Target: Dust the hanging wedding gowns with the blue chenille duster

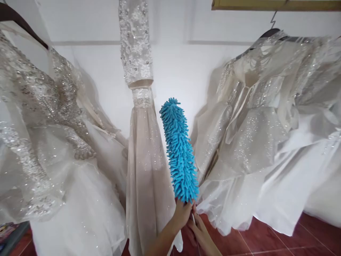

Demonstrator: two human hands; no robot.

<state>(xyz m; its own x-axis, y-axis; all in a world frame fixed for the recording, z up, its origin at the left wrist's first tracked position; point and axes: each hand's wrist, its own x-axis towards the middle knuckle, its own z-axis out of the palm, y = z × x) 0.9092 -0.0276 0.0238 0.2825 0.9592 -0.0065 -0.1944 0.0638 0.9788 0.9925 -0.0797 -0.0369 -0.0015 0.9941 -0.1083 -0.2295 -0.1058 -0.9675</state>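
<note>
A blue microfibre duster (179, 149) stands upright in the middle of the view, its fluffy head reaching up between the hanging gowns. My left hand (182, 215) grips its base from the left. My right hand (200, 232) holds the same base from the right, fingers pointing up; the handle is mostly hidden between both hands. The duster head rises just right of a slim beaded champagne gown (142, 142) hanging against the white wall.
A sequinned ball gown (50, 142) hangs at the left on a dark hanger. A layered glittery gown (269, 135) hangs at the right from a wooden rail (277, 5). Red tiled floor (269, 241) shows below. Some colourful item (10, 233) lies at the bottom left.
</note>
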